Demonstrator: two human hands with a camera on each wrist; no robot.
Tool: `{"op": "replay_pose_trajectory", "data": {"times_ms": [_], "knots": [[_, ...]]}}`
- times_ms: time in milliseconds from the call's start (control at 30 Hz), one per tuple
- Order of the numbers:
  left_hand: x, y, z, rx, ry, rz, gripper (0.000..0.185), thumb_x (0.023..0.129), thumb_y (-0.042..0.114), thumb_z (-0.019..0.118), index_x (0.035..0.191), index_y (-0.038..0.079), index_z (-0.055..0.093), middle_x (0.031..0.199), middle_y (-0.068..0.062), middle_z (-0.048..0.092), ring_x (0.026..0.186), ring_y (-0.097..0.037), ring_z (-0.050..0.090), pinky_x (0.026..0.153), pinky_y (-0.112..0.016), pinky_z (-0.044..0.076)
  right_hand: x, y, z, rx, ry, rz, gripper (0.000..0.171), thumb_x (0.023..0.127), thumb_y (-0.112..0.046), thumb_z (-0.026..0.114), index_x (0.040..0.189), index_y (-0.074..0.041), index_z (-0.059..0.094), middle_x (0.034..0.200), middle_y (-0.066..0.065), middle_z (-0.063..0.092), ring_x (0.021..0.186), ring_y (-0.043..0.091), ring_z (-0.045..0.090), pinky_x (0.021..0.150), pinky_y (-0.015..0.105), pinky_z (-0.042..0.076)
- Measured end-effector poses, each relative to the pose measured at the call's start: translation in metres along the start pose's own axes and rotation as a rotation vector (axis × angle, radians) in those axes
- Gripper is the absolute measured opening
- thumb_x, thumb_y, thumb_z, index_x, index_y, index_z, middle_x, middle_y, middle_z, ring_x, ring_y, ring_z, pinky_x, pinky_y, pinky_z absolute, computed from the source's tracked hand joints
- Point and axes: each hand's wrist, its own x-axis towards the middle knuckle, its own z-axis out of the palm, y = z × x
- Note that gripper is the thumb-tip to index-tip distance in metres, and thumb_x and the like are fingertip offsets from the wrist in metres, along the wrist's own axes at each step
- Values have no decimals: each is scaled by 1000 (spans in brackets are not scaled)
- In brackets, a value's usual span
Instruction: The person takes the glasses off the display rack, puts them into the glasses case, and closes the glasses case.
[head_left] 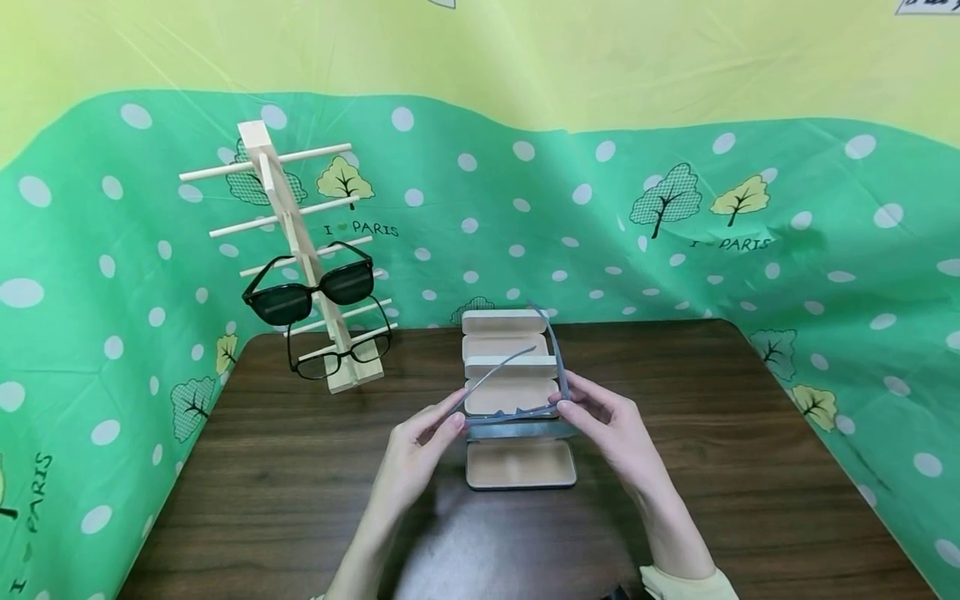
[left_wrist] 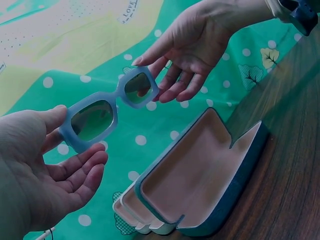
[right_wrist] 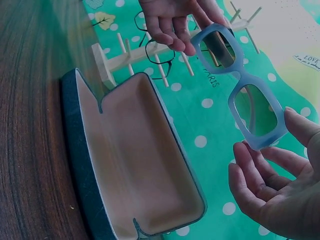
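Between both hands is a pair of sunglasses (left_wrist: 93, 120) with a thick light-blue frame and green-tinted lenses, arms unfolded and pointing away from the person. My left hand (head_left: 414, 450) pinches one end of the frame between thumb and fingers. At the opposite end, my right hand (head_left: 609, 421) pinches the other corner; its remaining fingers are loosely bent in the left wrist view. Below the sunglasses stands an open glasses case (right_wrist: 145, 155), dark teal outside with a pinkish-beige lining; nothing lies in it. In the head view the sunglasses partly overlap the cases behind.
More open cases with pale lining (head_left: 504, 323) stand in a row behind the near one. At the left rises a wooden glasses rack (head_left: 288, 218) with several pegs, bearing black sunglasses (head_left: 348, 283) and thin black-framed glasses (head_left: 321, 367). A patterned cloth (head_left: 517, 208) hangs behind the dark wooden table (head_left: 315, 500).
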Motion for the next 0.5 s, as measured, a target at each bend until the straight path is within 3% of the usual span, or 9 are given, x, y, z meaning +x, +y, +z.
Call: {"op": "replay_pose_trajectory", "data": {"times_ms": [167,500], "knots": [[1,1,0,7,4,12,37,102,25,66,138,20,67,103,-7,76,96,-17,76,90,-21,56,1,1,0,-11,-1,-6,50,101,-26,68,147,-13,57,118,13,75,102,8,69,89,20,55],[1,-1,0,23,-5,-9,32,102,27,65,133,23,71,101,-2,74,96,-6,73,91,-22,55,1,1,0,-21,-2,-10,51,101,-26,68,148,-12,56,118,12,75,102,8,69,88,20,55]]}}
